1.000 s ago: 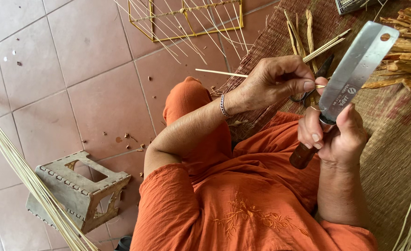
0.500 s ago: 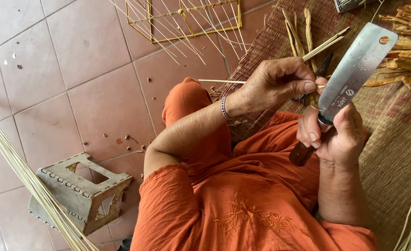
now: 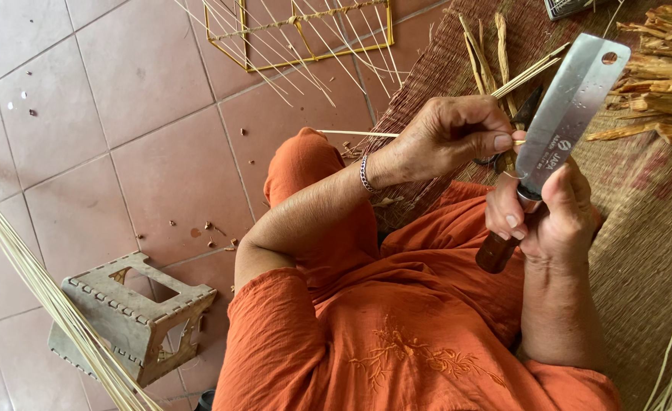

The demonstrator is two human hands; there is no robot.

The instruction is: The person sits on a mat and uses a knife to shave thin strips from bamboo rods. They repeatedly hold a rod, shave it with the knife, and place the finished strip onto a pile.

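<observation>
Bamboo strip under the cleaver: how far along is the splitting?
Done: thin splints lie fanned on the tiles. In hand: the left hand pinches a bamboo strip against the cleaver, gripped by the right hand. Left: rough bamboo pieces are piled on the mat.

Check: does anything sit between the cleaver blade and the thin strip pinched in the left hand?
Nothing visible. The cleaver in the right hand meets the strip right beside the left hand.

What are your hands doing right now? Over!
Left hand pinching thin bamboo strip. Right hand gripping cleaver by wooden handle, blade against strip. Nothing in the way; bamboo pieces lie on the mat.
</observation>
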